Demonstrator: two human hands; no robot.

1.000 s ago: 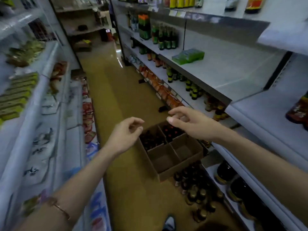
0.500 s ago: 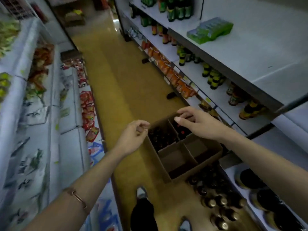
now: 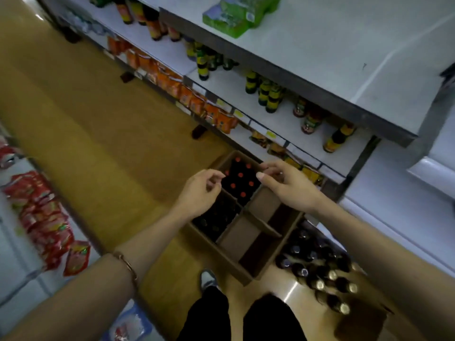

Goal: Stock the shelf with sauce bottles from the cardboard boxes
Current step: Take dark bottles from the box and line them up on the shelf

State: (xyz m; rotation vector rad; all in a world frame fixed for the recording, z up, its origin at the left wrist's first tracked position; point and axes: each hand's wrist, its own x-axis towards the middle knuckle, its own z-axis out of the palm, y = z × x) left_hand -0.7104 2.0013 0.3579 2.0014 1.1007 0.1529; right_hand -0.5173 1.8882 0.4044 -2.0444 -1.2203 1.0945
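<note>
Blurred shelf point(image 3: 320, 70); hands point(image 3: 199, 193) point(image 3: 288, 185) partly hide cardboard box's point(image 3: 236, 264) bottles point(image 3: 240, 179).

left hand point(image 3: 200, 193) hides part of the dark bottles point(image 3: 216, 217) in the cardboard box point(image 3: 236, 267); labels on shelf bottles point(image 3: 267, 94) blurred; green pack point(image 3: 236, 16) cut off at top edge.

Yellowish floor point(image 3: 103, 134) carries divided cardboard box point(image 3: 230, 263) w/ red-capped bottles point(image 3: 240, 179) in far cell; loose dark bottles point(image 3: 320, 274) stand beside it, right. Shelf point(image 3: 307, 134) holds dark bottles, prob. sauces, blurred.
</note>
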